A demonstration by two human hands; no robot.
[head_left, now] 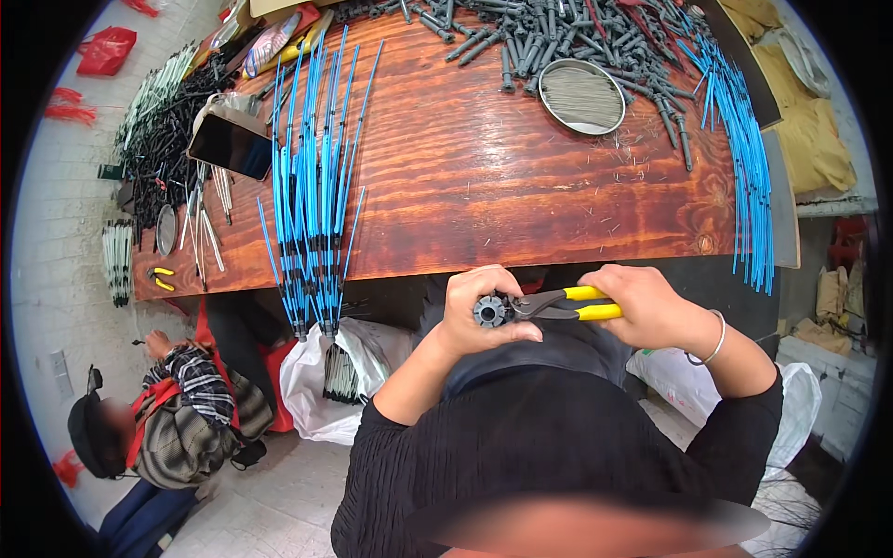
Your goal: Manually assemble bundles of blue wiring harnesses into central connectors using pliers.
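In front of my body, by the table's near edge, my left hand (479, 307) is closed around a dark grey plastic part. The notched round end of the grey plastic part (490, 312) shows between thumb and fingers. My right hand (642, 302) grips pliers with yellow handles (597, 312). Their dark jaws (539, 304) reach to the grey part beside my left fingers; whether they bite on anything is too small to tell. On the table, a round tin (612, 123) of thin metal pins stands beside a heap of similar grey parts (530, 42).
Blue rods (316, 177) lie bundled over the table's near edge on the left, others (749, 195) at the right. A phone (230, 146) leans on the wooden table (446, 186). White sacks (321, 400) stand below. Another person (195, 400) sits at the lower left.
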